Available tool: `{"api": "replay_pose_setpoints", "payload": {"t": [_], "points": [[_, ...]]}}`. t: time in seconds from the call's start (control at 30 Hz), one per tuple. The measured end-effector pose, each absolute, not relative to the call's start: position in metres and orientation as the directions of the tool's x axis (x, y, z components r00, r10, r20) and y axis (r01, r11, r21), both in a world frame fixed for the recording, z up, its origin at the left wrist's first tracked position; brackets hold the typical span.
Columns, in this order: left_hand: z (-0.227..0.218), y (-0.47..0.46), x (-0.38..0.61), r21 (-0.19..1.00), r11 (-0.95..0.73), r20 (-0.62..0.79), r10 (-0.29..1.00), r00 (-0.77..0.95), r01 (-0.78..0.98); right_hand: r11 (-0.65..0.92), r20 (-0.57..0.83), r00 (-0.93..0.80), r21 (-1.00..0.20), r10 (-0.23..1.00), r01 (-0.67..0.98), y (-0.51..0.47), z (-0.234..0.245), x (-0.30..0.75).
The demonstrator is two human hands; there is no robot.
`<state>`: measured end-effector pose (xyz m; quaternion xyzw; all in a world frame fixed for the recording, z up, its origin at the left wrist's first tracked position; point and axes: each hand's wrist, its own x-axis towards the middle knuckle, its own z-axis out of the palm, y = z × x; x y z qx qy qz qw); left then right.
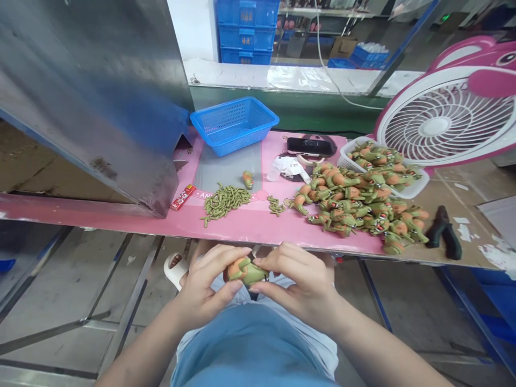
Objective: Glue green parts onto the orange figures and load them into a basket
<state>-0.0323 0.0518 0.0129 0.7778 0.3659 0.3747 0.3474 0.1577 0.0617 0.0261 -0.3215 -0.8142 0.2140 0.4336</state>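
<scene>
Between my two hands, above my lap and just in front of the table edge, is a green and orange toy figure (250, 273). The fingers and thumb of my left hand (207, 279) close on its orange end. My right hand (300, 277) pinches the green end. On the pink mat ahead lies a pile of small green toy parts (226, 202), with a smaller group of green parts (276, 206) to its right. One green toy piece (248, 179) stands alone behind the pile. Many similar toy figures (355, 201) are heaped at the right.
A blue basket (236, 141) sits at the back. A white basket (417, 185) holds more figures beside the pink fan (437, 126). Dark-handled pliers (443, 234) lie far right; a phone (309, 146) lies behind the heap. A metal cabinet (121, 97) stands left.
</scene>
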Motion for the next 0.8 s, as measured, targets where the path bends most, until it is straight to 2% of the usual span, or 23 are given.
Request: {"api": "replay_pose_setpoints", "payload": {"t": [0.4,0.6,0.7,0.8], "points": [[0.006,0.051,-0.033,0.720,-0.520,0.278,0.823,0.495,0.459,0.648,0.533,-0.377,-0.682,0.758,0.339,0.062,0.010,0.159],[-0.014,0.056,-0.023,0.738,-0.478,0.236,0.844,0.481,0.477,0.633,0.506,-0.383,-0.659,0.772,0.405,0.061,0.000,0.172],[-0.024,0.061,-0.019,0.764,-0.444,0.206,0.856,0.475,0.468,0.566,0.509,-0.286,-0.565,0.812,0.600,0.082,-0.003,0.202],[-0.031,0.063,-0.017,0.818,-0.328,0.161,0.919,0.360,0.472,0.297,0.481,-0.035,-0.480,0.876,0.825,0.119,-0.007,0.249]]}}
